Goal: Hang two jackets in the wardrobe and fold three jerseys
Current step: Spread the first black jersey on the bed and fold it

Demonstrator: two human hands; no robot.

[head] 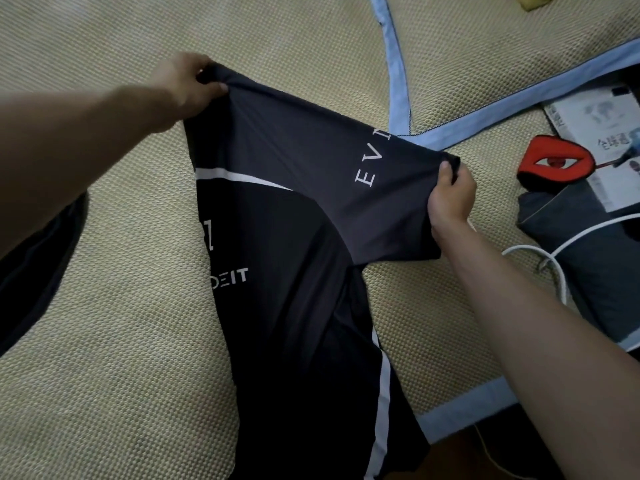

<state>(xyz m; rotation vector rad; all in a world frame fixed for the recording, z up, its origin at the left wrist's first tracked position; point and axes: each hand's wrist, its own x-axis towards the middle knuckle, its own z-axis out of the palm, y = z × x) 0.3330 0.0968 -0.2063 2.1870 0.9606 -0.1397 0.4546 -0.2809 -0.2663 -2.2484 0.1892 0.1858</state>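
A dark jersey [287, 237] with white stripes and white lettering is stretched out over a tan woven mat [121, 323]. My left hand [188, 81] pinches its far corner at the upper left. My right hand [450, 195] grips the sleeve edge at the right. The jersey's top part is lifted between both hands, while its lower part lies on the mat and runs toward the bottom of the view. Another dark garment [38, 271] lies at the left edge, partly hidden by my left forearm.
The mat has light blue borders [398, 81]. To the right lie a red and black eye-shaped item [554, 161], a magazine [602, 133], a folded dark grey cloth [588, 254] and a white cable [554, 265]. Something yellow [533, 1] shows at the top right.
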